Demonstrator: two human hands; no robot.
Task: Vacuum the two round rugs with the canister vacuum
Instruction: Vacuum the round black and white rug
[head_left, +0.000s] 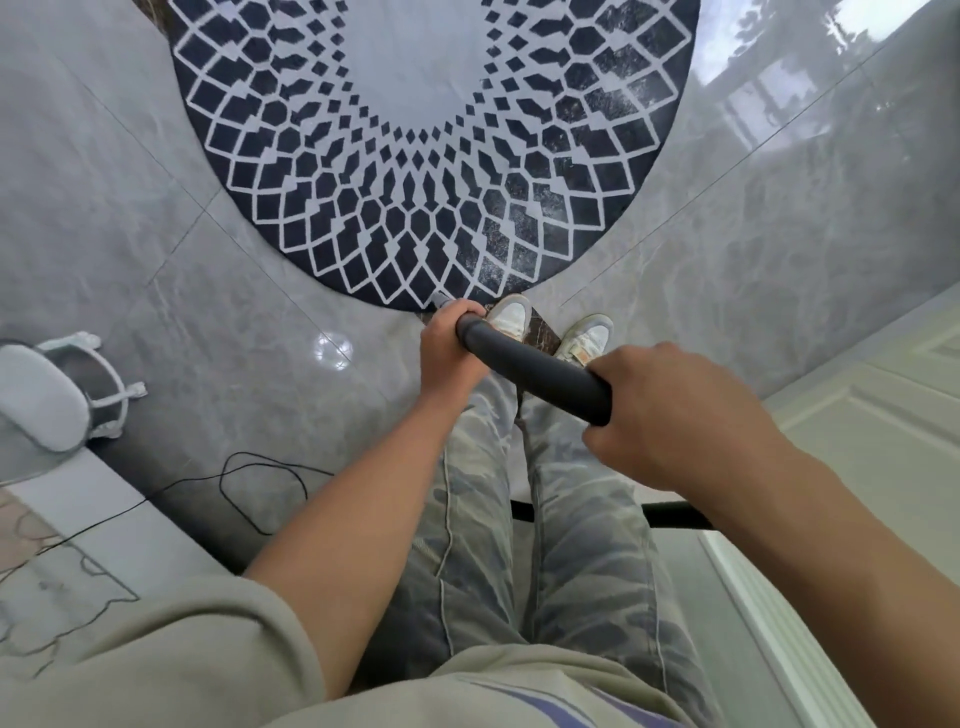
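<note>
Vacuum tube (535, 371), dark and curved, slants across above my shoes (511, 318). My left hand (449, 348) wraps its forward end and my right hand (675, 415) curls over the rear end. Both sets of fingers are clamped on it, I'd say so I can steer the nozzle low and push. Its metal tip pokes out just past my left hand, at the near edge of the round rug (431, 130), dark with a white lattice. Only this one rug shows. The hose (675, 515) runs off right behind my legs. Glossy grey floor (234, 312) tiles lie all round. A black cord (222, 483) loops at left, and a pale panelled door (883, 415) stands on my right.
</note>
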